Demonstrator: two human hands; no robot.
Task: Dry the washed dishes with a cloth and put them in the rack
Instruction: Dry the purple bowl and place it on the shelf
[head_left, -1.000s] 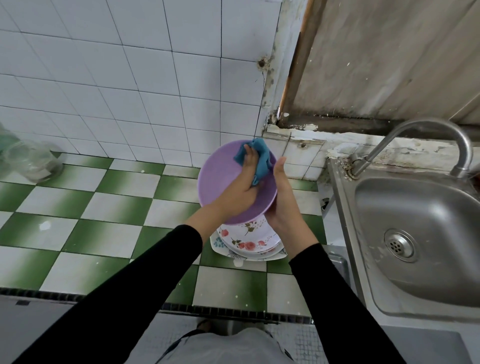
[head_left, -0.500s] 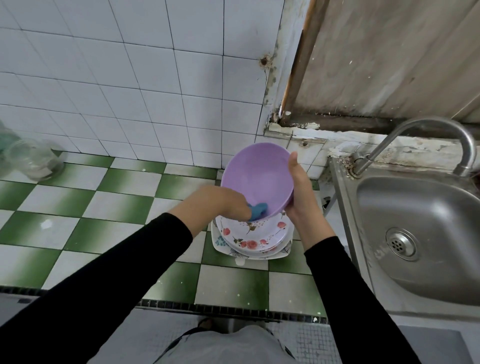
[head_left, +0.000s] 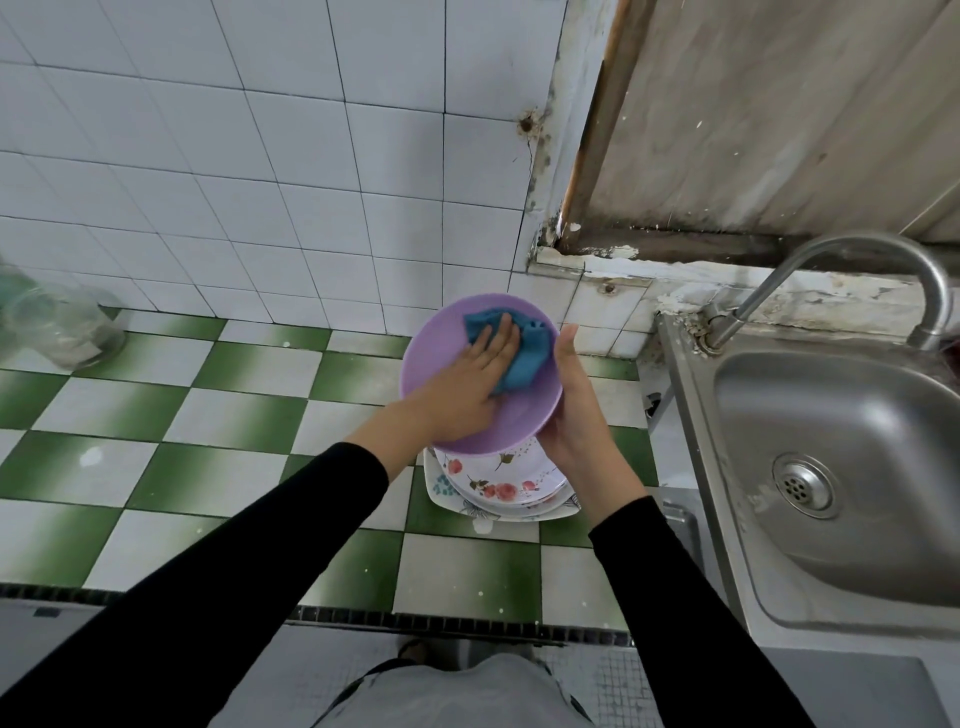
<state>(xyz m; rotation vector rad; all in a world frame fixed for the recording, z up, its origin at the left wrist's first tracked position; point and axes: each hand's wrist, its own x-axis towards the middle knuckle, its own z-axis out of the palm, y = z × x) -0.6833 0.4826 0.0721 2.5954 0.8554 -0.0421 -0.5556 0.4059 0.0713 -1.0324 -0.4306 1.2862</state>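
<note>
Both hands work the purple bowl (head_left: 435, 345) — left hand (head_left: 462, 389) flat, pressing blue cloth (head_left: 525, 358); right hand (head_left: 576, 415) gripping the rim.

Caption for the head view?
Left hand presses a blue cloth on a purple bowl that the right hand holds above stacked floral plates.

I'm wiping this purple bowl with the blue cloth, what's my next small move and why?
Probably sweep the left hand and blue cloth down over the lower inside of the purple bowl: the cloth lies near the upper rim, while the right hand grips the bowl's edge.
</note>
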